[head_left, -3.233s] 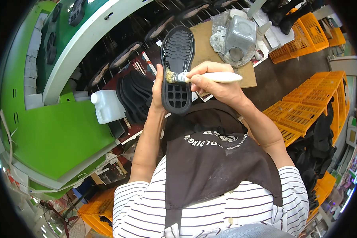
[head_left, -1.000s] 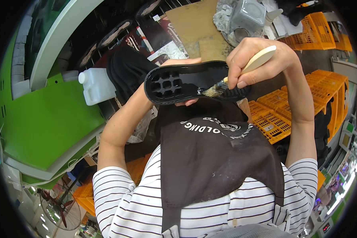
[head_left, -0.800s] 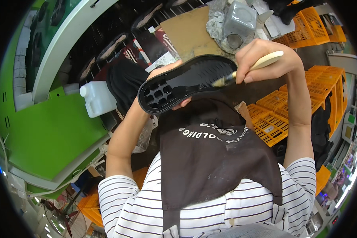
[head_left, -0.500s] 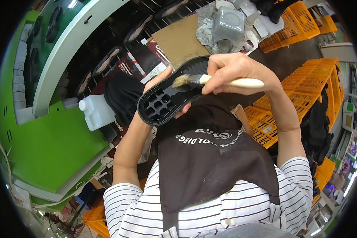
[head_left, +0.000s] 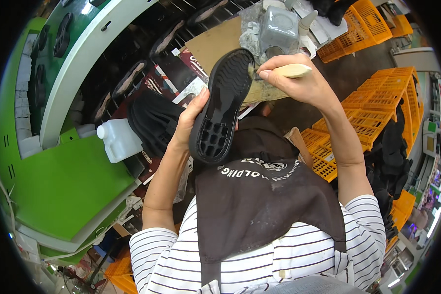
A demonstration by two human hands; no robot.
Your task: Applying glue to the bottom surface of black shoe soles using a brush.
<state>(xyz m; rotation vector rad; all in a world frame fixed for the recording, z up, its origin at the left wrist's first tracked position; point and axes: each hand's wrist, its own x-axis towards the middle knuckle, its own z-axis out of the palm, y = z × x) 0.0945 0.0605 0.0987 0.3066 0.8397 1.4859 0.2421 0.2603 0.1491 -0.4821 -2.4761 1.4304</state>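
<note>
A black shoe sole [head_left: 224, 100] is held up in front of my apron by my left hand [head_left: 193, 116], thumb along its left edge and fingers mostly hidden beneath. Its inner face is towards me, with a grid of square hollows at the near heel and wavy ridges at the far toe. My right hand [head_left: 299, 89] is closed round a brush [head_left: 294, 71] with a pale handle. The bristles are at the sole's right edge near the toe; whether they touch it is hard to tell.
Beyond the sole, a square clear container [head_left: 278, 30] stands by a cardboard sheet [head_left: 215, 43]. A stack of black soles [head_left: 154, 117] and a white jug [head_left: 120, 139] are at left, next to a green panel [head_left: 68, 183]. Orange crates [head_left: 372, 105] stand at right.
The sole has turned more upright, heel swung towards me and right. My right hand has moved slightly up, taking the brush from the middle of the sole to its right edge near the toe.
</note>
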